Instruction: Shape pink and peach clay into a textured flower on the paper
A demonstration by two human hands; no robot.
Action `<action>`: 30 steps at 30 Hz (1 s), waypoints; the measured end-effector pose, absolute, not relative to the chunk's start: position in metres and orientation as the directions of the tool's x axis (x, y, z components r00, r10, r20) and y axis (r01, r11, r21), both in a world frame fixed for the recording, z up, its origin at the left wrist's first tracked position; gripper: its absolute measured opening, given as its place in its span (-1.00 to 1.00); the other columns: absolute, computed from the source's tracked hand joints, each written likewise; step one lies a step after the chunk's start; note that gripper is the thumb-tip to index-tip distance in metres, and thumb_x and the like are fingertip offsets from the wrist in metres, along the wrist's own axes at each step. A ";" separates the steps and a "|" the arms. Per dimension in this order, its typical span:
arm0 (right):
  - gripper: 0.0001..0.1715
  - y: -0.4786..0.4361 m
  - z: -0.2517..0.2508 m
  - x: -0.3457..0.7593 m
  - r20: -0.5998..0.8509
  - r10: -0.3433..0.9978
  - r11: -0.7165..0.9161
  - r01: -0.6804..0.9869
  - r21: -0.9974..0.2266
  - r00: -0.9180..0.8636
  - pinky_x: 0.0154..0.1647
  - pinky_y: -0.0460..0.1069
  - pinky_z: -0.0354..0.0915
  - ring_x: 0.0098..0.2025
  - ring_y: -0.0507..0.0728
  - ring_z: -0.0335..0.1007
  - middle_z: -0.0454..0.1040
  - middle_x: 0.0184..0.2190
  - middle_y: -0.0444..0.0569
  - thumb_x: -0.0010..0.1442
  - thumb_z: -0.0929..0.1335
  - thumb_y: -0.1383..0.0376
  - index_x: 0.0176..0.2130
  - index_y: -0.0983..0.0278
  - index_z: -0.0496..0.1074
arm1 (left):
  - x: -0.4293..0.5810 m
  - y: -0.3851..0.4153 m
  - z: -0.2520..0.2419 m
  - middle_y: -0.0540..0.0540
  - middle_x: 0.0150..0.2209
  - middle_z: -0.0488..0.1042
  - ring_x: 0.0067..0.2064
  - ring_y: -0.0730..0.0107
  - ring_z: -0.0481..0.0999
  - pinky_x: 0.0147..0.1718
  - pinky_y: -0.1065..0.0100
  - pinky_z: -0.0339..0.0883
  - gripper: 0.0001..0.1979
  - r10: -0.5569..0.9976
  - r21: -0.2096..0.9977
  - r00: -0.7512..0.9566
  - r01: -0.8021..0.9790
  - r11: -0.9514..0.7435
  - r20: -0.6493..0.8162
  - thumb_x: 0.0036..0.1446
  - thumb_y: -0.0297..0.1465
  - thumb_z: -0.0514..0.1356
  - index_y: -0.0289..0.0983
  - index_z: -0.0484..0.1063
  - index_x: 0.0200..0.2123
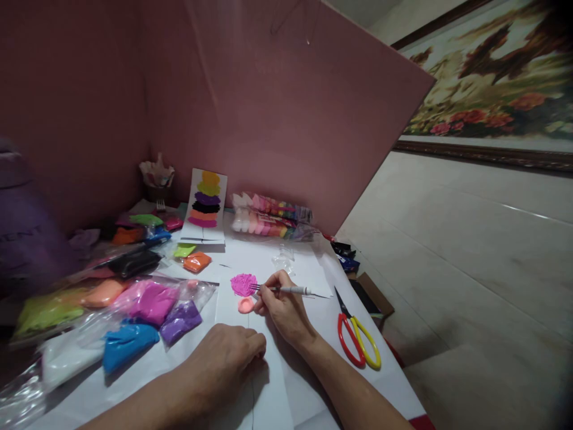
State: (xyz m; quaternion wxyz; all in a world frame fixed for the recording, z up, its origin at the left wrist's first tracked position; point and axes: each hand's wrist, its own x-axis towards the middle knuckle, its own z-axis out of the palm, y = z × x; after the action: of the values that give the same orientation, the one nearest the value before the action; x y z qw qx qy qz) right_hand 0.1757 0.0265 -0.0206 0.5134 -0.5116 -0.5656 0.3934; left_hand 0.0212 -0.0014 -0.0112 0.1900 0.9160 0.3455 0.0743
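My right hand [284, 307] pinches a small fork [290, 289] with a pale, banded handle. Its tines touch a textured, bright pink clay patch [243, 284] on a white sheet of paper [268, 382]. Just below that patch sits a small flattened peach clay piece [245, 305], close to my right fingertips. My left hand [228, 352] rests on the paper nearer to me, its fingers curled in and partly hidden underneath; no object shows in it. A thin line runs down the sheet below the peach piece.
Bagged clay in several colours, such as a blue pack [129, 345], covers the left side. Scissors [358, 340] with red and yellow handles lie at right. A card with coloured clay bands [205, 206] leans at the back beside clay packs [271, 216]. A purple container [27, 221] stands far left.
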 end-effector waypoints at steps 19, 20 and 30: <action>-0.85 0.033 -0.029 0.174 0.121 0.987 0.111 0.094 -0.989 0.108 -0.69 -0.12 0.35 -0.69 -0.01 0.32 0.37 -0.67 -0.22 0.07 0.38 0.29 -0.36 0.29 0.32 | 0.020 0.001 -0.014 -0.04 -0.39 0.58 -0.40 0.31 0.49 -0.45 0.34 0.09 -0.80 0.667 0.421 0.745 0.600 -0.680 0.013 0.07 -0.48 0.03 -0.22 0.46 -0.41; -0.86 0.032 -0.028 0.173 0.128 0.985 0.115 0.112 -0.987 0.112 -0.69 -0.12 0.36 -0.69 -0.01 0.32 0.37 -0.66 -0.22 0.06 0.37 0.29 -0.36 0.29 0.32 | 0.020 0.001 -0.014 -0.05 -0.39 0.58 -0.40 0.31 0.49 -0.45 0.34 0.09 -0.80 0.671 0.423 0.742 0.606 -0.674 0.005 0.06 -0.48 0.03 -0.23 0.46 -0.42; -0.97 0.033 -0.027 0.176 0.196 0.979 0.161 0.367 -0.916 0.060 -0.62 -0.12 0.26 -0.65 0.01 0.32 0.36 -0.68 -0.20 0.06 0.33 0.35 -0.42 0.27 0.34 | 0.019 0.000 -0.014 -0.03 -0.40 0.58 -0.39 0.29 0.50 -0.44 0.34 0.11 -0.80 0.674 0.444 0.738 0.594 -0.671 0.030 0.02 -0.48 0.05 -0.21 0.47 -0.43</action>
State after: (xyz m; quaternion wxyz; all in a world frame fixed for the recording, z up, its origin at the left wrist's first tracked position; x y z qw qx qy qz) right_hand 0.1756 0.0329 -0.0275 0.4669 -0.5588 -0.6022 0.3273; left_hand 0.0190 0.0003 -0.0142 0.2073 0.9090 0.3486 0.0961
